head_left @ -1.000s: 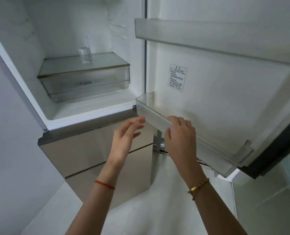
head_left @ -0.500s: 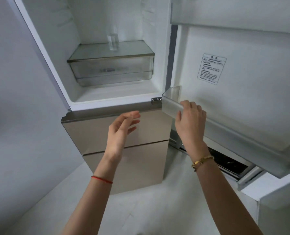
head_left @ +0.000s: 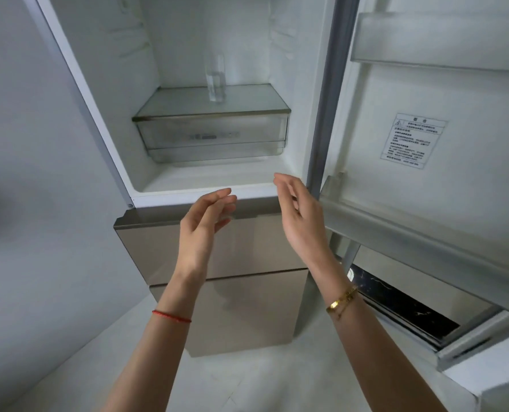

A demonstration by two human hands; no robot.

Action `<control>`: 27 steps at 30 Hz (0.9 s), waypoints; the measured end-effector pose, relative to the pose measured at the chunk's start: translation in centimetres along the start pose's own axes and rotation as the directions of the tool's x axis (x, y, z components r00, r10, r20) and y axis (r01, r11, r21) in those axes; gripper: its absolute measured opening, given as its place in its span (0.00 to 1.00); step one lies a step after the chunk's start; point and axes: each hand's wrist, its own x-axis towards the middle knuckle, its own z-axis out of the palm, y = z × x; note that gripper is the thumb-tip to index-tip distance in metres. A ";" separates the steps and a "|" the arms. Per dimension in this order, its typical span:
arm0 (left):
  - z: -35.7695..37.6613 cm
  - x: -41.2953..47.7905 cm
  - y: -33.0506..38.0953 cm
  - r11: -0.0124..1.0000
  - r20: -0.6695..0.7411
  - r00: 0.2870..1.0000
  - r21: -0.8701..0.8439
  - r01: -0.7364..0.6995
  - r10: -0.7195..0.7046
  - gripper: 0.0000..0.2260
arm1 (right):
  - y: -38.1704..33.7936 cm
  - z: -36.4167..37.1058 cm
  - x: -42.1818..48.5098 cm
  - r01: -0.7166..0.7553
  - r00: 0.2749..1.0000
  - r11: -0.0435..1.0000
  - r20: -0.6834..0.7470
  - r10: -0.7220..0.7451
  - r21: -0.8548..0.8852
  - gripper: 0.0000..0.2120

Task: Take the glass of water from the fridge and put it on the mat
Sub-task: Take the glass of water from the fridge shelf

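Pale floor and a plain grey wall frame an open fridge, seen from above and close up. Nearest the camera, two bare forearms reach up toward the fridge. A thin red string circles the left wrist, and a gold bracelet circles the right one. The left hand is raised in front of the fridge's brown lower drawer fronts, fingers loosely curled and spread, holding nothing. The right hand hangs just beside it, nearer the fridge's hinge side, also slack and empty, its fingertips level with the front lip of the fridge's open compartment. Neither hand touches the fridge.

To the right of the fridge's body, the door is swung wide, showing a clear door bin along its lower edge, another bin higher up, and a printed label whose text is too small to read.

Farther in, a clear drawer with a flat glass lid sits at the bottom of the fridge's white interior. The glass of water stands upright on that lid, toward the back, well apart from both hands. The mat is out of view.
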 end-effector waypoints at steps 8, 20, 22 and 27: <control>-2.7 6.8 0.4 0.998 -0.093 0.994 0.032 -0.060 0.063 0.10 | 0.4 5.7 6.5 -0.070 0.995 0.990 0.085 0.060 0.123 0.13; -5.1 20.5 2.7 0.992 -0.067 0.990 0.007 -0.125 0.125 0.08 | 1.8 12.2 18.9 -0.059 0.995 0.978 0.087 0.043 0.201 0.11; -5.0 22.3 3.1 0.991 -0.056 0.990 -0.001 -0.132 0.131 0.08 | 2.2 12.7 20.3 -0.061 0.996 0.974 0.079 0.044 0.219 0.11; -4.3 25.9 3.3 0.989 -0.010 0.989 0.007 -0.146 0.146 0.09 | 3.1 13.3 23.1 -0.030 0.997 0.983 0.079 0.016 0.184 0.11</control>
